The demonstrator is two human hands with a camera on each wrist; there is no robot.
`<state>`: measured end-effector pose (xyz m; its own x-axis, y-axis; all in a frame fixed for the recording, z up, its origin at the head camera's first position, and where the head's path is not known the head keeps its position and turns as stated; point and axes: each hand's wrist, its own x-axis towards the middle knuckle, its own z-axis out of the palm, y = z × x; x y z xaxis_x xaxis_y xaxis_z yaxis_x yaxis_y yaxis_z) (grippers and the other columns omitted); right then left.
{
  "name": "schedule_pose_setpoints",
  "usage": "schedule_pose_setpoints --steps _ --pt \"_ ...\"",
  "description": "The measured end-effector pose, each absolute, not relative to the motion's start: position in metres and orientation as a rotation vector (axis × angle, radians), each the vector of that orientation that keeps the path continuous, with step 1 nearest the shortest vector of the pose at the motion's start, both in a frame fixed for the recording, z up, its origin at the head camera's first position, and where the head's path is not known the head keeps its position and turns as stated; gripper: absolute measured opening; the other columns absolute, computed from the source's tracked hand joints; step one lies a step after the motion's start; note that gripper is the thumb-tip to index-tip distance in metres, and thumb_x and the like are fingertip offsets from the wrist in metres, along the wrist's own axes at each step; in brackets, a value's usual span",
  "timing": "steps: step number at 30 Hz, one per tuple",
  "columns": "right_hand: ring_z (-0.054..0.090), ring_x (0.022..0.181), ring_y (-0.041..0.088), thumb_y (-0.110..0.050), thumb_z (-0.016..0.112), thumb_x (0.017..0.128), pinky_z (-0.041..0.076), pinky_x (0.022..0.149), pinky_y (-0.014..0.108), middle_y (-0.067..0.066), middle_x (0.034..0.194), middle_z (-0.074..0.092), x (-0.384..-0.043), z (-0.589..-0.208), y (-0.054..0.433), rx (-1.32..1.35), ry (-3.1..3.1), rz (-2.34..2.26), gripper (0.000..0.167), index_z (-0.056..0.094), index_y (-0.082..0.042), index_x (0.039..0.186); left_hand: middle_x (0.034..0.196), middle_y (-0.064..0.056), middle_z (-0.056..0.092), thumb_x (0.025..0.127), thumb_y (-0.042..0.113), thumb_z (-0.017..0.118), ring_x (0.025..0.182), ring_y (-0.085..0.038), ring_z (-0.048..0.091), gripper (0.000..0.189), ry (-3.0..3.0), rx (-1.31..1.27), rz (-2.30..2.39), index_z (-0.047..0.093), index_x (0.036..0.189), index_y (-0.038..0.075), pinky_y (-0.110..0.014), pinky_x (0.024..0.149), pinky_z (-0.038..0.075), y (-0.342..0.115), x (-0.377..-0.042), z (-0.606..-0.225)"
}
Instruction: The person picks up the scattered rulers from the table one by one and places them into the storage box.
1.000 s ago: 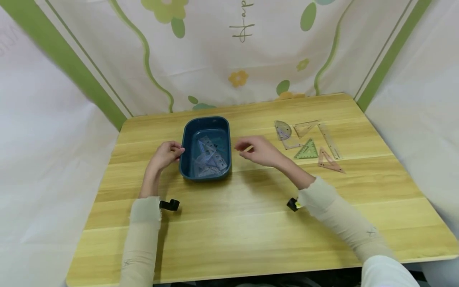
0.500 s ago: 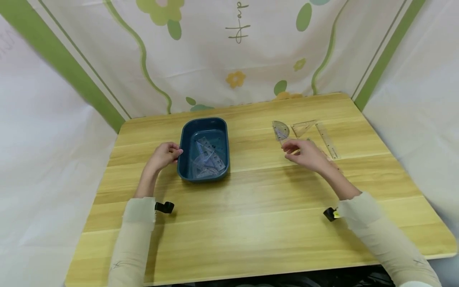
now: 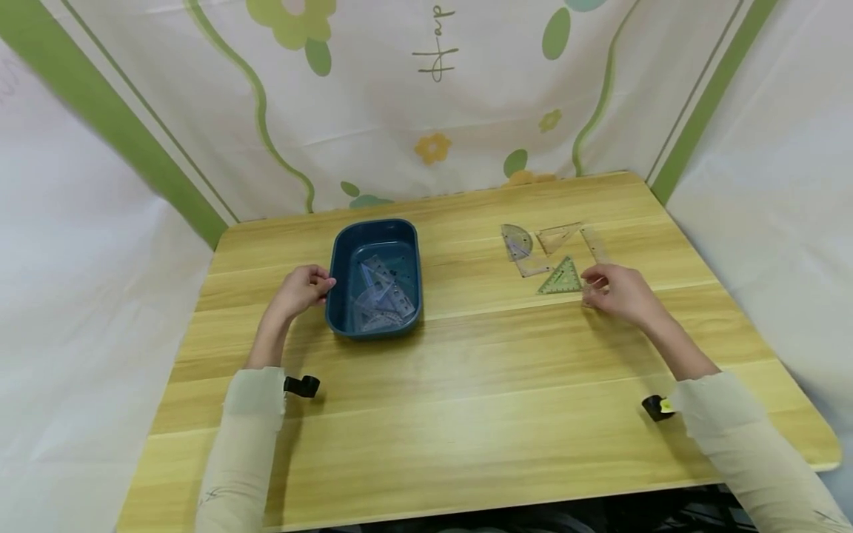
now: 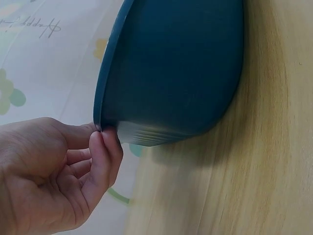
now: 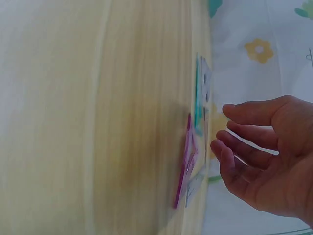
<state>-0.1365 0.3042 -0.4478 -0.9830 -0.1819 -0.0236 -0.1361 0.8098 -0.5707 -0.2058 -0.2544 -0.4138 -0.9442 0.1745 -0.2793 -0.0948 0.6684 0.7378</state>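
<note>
Since half a second ago the right hand has moved toward 3 o'clock, baring the green set square and hiding most of the pink set square; the left hand has stayed at the bin. Across the whole scene runs the worktop, smooth-looking enough, I judge, for thin plastic to skid rather than lift. Toward 10 o'clock from its middle sits the blue bin, with a loose heap of clear measuring pieces inside. At the bin's 9 o'clock side the left hand pinches the rim between thumb and fingers; an absent-minded tug there could drag the bin or shuffle its heap. At about 2 o'clock on the worktop the right hand curves with a gap between its digits and nothing visible in it — whether a fingertip touches the pink set square, I cannot tell. Toward its 11 o'clock lies the straight ruler, partly covered, so a low sweep could nudge it. Farther toward 10 o'clock is the protractor, likely out of harm's way. Riskiest are the two coloured set squares: the pink lies nearly flat under the fingers — nails could slip off its edge — and the green, just beside the fingertips at 9 o'clock, could be knocked.
</note>
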Motion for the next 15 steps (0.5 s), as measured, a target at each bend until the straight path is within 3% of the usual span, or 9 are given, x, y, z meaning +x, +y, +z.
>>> schedule_pose_setpoints --steps 5,10,15 --pt "0.062 0.101 0.046 -0.020 0.079 0.086 0.050 0.085 0.059 0.031 0.109 0.066 -0.138 -0.455 0.314 -0.254 2.953 -0.759 0.050 0.061 0.012 0.121 0.103 -0.015 0.059 0.105 0.020 0.052 0.080 -0.019 0.059 0.033 2.568 0.060 1.149 0.052 0.123 -0.007 -0.028 0.073 0.058 -0.254 -0.206 -0.415" --pt "0.061 0.088 0.038 -0.024 0.078 0.087 0.049 0.075 0.052 0.021 0.091 0.065 -0.139 -0.464 0.318 -0.222 2.966 -0.642 0.036 0.064 0.005 0.102 0.101 -0.015 0.060 0.105 0.019 0.051 0.079 -0.019 0.059 0.031 2.573 0.067 1.139 0.053 0.122 -0.007 -0.029 0.073 0.058 -0.254 -0.206 -0.416" --pt "0.052 0.082 0.032 -0.024 0.075 0.088 0.041 0.070 0.044 0.014 0.080 0.055 -0.142 -0.467 0.316 -0.195 2.983 -0.565 0.030 0.057 0.000 0.086 0.102 -0.017 0.061 0.105 0.020 0.051 0.081 -0.023 0.060 0.031 2.582 0.076 1.134 0.053 0.121 -0.007 -0.031 0.074 0.058 -0.255 -0.207 -0.416"
